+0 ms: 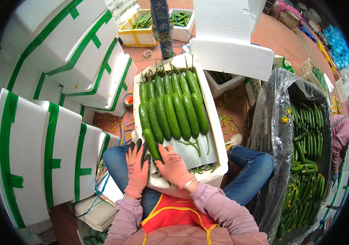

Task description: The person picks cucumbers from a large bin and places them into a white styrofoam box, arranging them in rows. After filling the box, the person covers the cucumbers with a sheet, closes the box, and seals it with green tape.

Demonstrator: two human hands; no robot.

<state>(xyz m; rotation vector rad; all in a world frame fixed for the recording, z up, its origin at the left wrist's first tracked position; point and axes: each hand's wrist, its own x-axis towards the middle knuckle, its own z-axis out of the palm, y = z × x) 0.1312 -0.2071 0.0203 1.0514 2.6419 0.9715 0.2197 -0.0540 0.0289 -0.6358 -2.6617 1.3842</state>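
Note:
A white foam box (pixel 214 128) stands between my knees, with two rows of green cucumbers (pixel 174 116) laid side by side. Nearest me, one cucumber (pixel 151 142) lies at the box's left edge, its upper end against the near row. My left hand (pixel 137 167), in a pink glove with dark fingertips, rests at the left rim with fingers apart beside that cucumber. My right hand (pixel 173 163), gloved alike, grips its lower end. A white foam sheet (pixel 192 154) shows under the near row, and stems poke out below it.
Foam boxes (pixel 61 153) with green tape are stacked at left. A plastic-lined container (pixel 277 122) full of cucumbers (pixel 306 180) stands at right. Foam lids (pixel 229 55), a blue post (pixel 162 27) and a tape roll (pixel 128 99) lie beyond. Another person (pixel 342 131) bends at far right.

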